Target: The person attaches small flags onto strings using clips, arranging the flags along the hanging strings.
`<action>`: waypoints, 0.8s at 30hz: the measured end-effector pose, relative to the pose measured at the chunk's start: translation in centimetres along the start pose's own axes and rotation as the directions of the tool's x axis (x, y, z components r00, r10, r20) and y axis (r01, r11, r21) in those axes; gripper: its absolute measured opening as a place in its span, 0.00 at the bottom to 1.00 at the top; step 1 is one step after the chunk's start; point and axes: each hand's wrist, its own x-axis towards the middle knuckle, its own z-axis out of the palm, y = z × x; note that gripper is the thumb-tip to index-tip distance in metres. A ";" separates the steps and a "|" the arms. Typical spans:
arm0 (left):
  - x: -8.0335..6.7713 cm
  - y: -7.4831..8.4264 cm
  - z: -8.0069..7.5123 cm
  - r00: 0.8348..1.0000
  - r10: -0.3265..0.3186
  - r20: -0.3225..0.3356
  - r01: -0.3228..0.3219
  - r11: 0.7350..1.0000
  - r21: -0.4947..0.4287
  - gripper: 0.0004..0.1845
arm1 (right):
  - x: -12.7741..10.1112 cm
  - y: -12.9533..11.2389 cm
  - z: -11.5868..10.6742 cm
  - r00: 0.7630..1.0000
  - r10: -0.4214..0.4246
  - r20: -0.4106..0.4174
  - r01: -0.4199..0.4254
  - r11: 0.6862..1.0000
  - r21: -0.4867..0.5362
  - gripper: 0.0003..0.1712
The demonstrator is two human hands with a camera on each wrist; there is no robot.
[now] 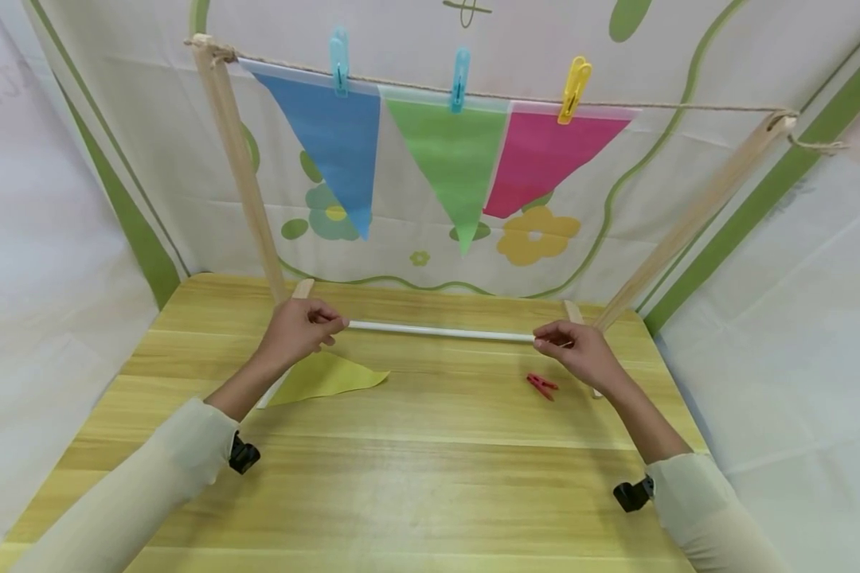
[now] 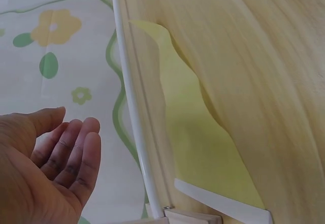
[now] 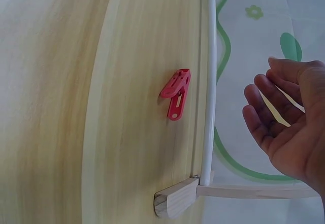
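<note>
My left hand hangs above the left end of a white rod, its fingers loosely bent and holding nothing in the left wrist view. Over the rod's right end is my right hand, likewise relaxed, with nothing in its fingers. A yellow pennant with a white edge strip lies on the table below my left hand. Left of my right hand in the head view, a red clothespin lies on the wood. Blue, green and pink pennants hang from a twine line.
Wooden posts, left and right, carry the twine at their tops. Two light blue clothespins and a yellow clothespin grip the pennants. Behind the wooden table stands a flower-printed cloth.
</note>
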 end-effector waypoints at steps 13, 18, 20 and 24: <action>-2.0 -2.5 -0.7 0.998 -0.064 0.007 0.064 0.995 0.072 0.12 | -1.1 2.0 0.0 0.995 0.032 0.090 -0.025 0.997 -0.075 0.20; -2.7 -3.4 -0.9 0.998 -0.069 -0.004 0.069 0.989 0.129 0.11 | -1.2 2.7 0.3 0.993 0.041 0.114 -0.031 0.996 -0.089 0.19; -2.8 -3.7 -0.8 0.998 -0.068 -0.012 0.069 0.987 0.146 0.11 | -1.3 2.9 0.4 0.992 0.037 0.121 -0.025 0.995 -0.099 0.18; -3.2 -4.2 -0.8 0.997 -0.071 -0.020 0.074 0.980 0.184 0.12 | -1.6 3.2 0.3 0.990 0.036 0.134 -0.020 0.993 -0.115 0.18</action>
